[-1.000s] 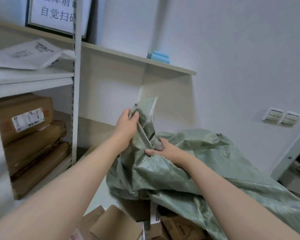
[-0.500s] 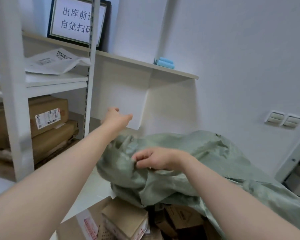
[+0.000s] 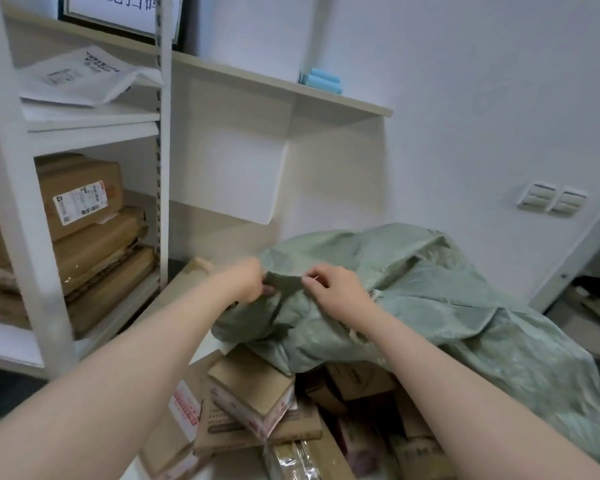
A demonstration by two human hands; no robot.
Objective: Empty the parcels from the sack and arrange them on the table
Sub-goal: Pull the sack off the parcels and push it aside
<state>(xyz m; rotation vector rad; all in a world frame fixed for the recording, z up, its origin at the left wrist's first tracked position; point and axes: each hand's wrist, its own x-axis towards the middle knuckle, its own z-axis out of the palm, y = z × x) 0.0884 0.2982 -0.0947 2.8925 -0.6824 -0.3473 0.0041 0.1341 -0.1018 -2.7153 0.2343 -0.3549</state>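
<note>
The left hand [image 3: 248,280] and right hand [image 3: 336,289] each hold a pinching grip on the green woven sack [image 3: 413,282]; a sharp tug could tumble the heaped cardboard parcels [image 3: 253,393] off the tabletop [image 3: 207,346].

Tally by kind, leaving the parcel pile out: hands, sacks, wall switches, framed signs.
Hands: 2 (left hand, right hand, both gripping the sack)
Green sack: 1
Wall switches: 2
Framed sign: 1
Total: 6
</note>
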